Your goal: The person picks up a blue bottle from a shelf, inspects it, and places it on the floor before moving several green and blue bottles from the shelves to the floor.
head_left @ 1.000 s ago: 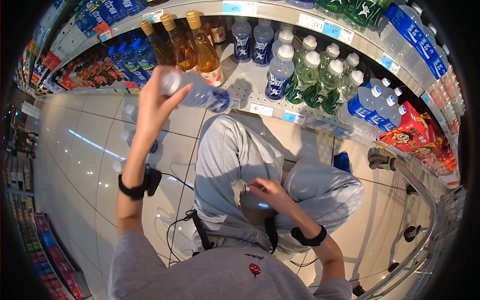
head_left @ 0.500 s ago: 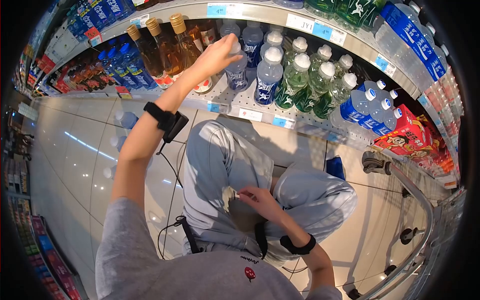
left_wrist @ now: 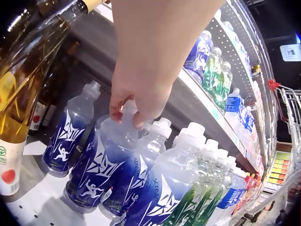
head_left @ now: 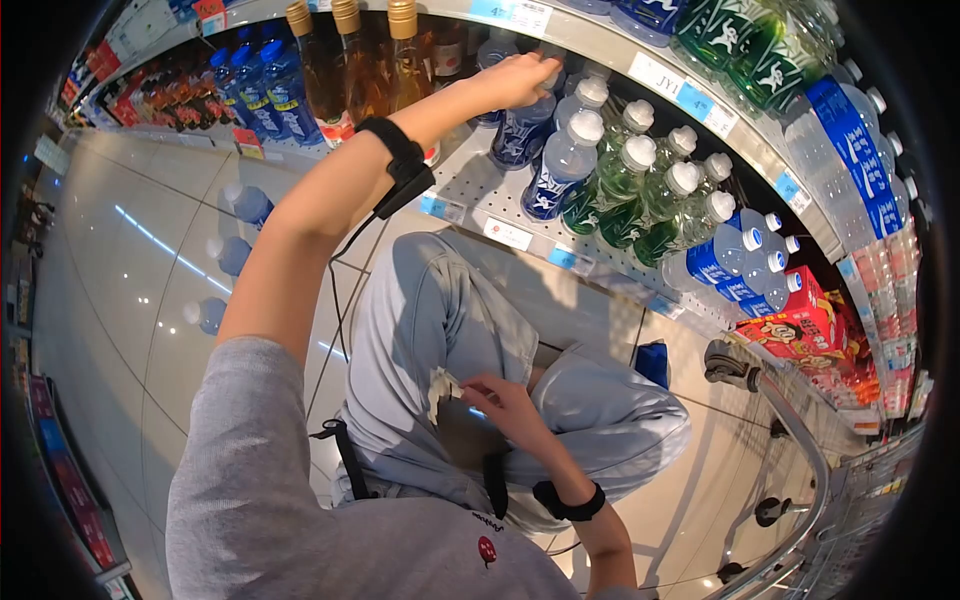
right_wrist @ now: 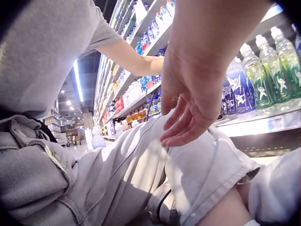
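Bottle directly below left hand, long axis upright, cap pinched in curled fingers; right hand farther from bottle, loosely relaxed, holding nothing.

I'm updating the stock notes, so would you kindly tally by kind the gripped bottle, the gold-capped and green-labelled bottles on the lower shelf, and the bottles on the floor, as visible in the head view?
Blue-labelled bottle gripped by the left hand: 1
Gold-capped bottles: 3
Green-labelled bottles: 6
Floor bottles: 3
Total: 13
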The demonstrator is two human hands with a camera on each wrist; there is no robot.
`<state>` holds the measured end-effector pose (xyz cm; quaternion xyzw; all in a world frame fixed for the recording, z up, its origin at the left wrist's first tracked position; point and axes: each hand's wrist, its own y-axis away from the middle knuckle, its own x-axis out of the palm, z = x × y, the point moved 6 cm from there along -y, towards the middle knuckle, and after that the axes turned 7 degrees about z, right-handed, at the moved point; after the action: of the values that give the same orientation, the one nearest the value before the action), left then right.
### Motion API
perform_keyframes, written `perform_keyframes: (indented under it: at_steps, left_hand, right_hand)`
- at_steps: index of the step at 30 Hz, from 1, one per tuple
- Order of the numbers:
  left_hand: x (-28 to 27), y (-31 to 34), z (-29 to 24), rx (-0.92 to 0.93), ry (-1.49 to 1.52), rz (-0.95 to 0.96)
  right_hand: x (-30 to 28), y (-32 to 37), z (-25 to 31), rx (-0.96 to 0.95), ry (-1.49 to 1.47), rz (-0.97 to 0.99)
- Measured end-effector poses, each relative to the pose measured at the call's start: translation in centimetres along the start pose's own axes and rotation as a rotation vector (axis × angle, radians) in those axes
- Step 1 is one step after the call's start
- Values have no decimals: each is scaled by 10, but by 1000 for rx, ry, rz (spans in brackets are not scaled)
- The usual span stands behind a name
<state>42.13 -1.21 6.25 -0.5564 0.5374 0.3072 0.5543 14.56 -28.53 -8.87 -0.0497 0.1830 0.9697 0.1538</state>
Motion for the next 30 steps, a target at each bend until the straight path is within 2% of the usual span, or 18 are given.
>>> perform_keyframes:
  at_steps: [12,15,18,21,23,25,27,29,30]
  left_hand:
    - [12,-15,14,-13,-22,5]
    - [12,-15,12,-99,-42,81]
    - [-2,3,2,-108,-96,-32]
    - [-22,48,-16,-121,-79,-266]
    - [-46,101,-32,-95,4,-393]
    - [-60,163,-37,-194,83,-409]
    - [-65,236,-26,-322,43,-448]
    - [-61,312,-3,-622,73,-365]
    - [-61,351,8,-714,3,-357]
  right_hand:
    - [2,-1,3,40,-2,-6]
    - [5,-4,5,8,2,6]
    - [8,-4,7,1,9,22]
    - [10,-2,10,9,22,37]
    - [10,-1,10,-7,7,8]
    - [12,-1,7,-10,3,-3]
    - [14,-2,4,-3,8,9]
    - [17,-4,2,12,27,17]
    - [20,-6,-6,16,22,21]
